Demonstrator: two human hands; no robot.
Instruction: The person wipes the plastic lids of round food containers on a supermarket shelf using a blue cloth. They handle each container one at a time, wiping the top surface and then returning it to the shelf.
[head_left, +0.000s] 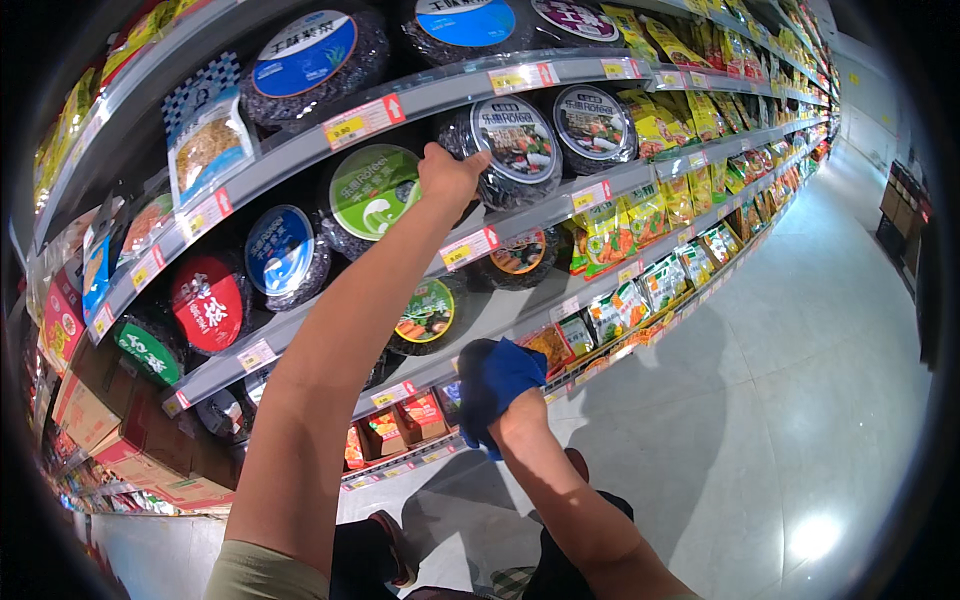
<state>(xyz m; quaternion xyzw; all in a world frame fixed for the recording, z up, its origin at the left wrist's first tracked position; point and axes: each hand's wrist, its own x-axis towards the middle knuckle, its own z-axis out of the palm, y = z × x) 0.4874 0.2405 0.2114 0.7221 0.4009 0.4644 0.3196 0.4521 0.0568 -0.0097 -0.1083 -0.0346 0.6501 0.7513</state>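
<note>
My left hand (452, 176) reaches up to a middle shelf and grips the left edge of a round seaweed pack (516, 142) with a grey and white label. The thumb lies on the pack's front; the fingers are mostly hidden. Just left of that hand stands a round seaweed pack with a green label (375, 191), partly covered by the hand and forearm. Lower down, my right hand (521, 411) holds a bunched blue cloth (501, 382) in front of the bottom shelves. The cloth hides most of its fingers.
Price-tagged shelf edges (469, 251) run away to the right. Another round pack (592, 129) stands beside the gripped one. Yellow bags (600, 238) fill shelves further along. Cardboard boxes (142, 442) stand at lower left, and tiled floor (765, 420) stretches along the right.
</note>
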